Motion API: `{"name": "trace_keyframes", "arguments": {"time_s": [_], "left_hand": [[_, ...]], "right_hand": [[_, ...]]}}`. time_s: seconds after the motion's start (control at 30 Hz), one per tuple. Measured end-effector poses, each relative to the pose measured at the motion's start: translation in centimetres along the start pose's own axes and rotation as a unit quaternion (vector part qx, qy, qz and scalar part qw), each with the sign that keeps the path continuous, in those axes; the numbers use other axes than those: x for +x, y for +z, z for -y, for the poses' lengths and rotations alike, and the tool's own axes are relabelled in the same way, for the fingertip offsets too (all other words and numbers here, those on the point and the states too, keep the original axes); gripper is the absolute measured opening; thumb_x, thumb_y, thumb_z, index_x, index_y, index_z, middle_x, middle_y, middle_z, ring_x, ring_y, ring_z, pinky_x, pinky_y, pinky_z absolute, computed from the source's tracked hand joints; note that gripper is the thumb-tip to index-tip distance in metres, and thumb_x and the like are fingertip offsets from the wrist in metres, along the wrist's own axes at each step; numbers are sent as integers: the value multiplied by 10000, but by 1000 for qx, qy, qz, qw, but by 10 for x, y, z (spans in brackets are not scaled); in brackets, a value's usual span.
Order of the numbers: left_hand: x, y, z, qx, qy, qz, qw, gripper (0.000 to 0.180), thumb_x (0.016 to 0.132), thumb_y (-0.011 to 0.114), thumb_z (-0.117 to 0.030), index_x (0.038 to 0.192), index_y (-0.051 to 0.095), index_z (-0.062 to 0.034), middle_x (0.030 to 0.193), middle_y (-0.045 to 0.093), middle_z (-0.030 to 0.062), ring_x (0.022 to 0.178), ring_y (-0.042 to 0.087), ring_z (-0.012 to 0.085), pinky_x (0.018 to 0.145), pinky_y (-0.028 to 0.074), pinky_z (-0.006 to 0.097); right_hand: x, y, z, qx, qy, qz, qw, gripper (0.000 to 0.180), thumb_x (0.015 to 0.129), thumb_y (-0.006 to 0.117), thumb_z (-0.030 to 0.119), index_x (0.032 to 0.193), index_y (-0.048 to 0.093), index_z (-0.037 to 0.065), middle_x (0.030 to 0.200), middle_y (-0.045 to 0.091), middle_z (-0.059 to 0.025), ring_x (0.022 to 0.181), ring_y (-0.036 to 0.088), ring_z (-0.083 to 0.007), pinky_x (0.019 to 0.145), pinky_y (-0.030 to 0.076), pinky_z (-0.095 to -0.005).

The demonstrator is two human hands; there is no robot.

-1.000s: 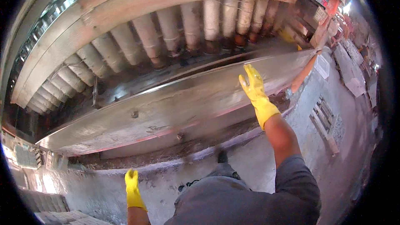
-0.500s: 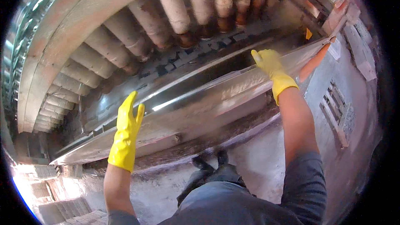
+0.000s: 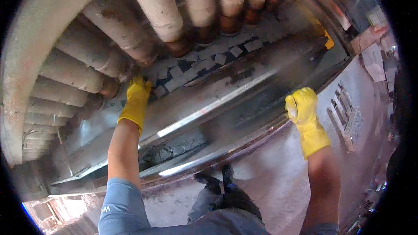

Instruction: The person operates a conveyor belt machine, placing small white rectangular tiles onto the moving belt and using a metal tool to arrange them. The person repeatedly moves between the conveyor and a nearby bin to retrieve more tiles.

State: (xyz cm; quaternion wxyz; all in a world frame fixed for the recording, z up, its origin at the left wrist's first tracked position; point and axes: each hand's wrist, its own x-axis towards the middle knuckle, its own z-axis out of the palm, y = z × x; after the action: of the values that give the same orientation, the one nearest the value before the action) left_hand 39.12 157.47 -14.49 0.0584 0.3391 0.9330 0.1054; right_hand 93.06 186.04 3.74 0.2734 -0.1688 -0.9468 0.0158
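Observation:
Yellow rubber gloves cover both my hands. My left hand (image 3: 136, 100) reaches over the long metal trough, close to the lower ends of the thick pipes (image 3: 156, 11) and beside flat grey pieces (image 3: 178, 75). Its fingertips are blurred and partly hidden, so their grip does not show. My right hand (image 3: 303, 106) is curled into a fist at the trough's near edge, thumb folded in. Whatever its fingers may hold is hidden. Between the hands runs a long metal bar (image 3: 209, 106) with a bright edge. Dark, wet-looking material (image 3: 172, 150) lies in the channel on its near side.
A curved pale beam (image 3: 48, 30) arches above the row of pipes. Something yellow (image 3: 329, 40) stands at the trough's far right end. On the floor to the right lies a slatted wooden pallet (image 3: 342, 113). My feet (image 3: 217, 176) are close to the trough's front edge.
My left hand has reached farther over the trough toward the pipes. My right hand has come nearer and to the right. The long front panel has shifted, and the channel with dark material now shows.

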Motion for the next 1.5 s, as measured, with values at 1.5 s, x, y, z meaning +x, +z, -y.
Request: {"name": "trace_keyframes", "arguments": {"time_s": [1.5], "left_hand": [[104, 48, 30, 81, 62, -85, 991, 822, 1007, 557, -593, 1587, 445, -21, 1619, 443, 279, 1492, 395, 481, 1251, 274, 560]], "right_hand": [[-6, -8, 5, 18, 30, 70, 997, 412, 1074, 507, 358, 747, 610, 129, 736, 601, -101, 677, 565, -355, 662, 419, -498]]}}
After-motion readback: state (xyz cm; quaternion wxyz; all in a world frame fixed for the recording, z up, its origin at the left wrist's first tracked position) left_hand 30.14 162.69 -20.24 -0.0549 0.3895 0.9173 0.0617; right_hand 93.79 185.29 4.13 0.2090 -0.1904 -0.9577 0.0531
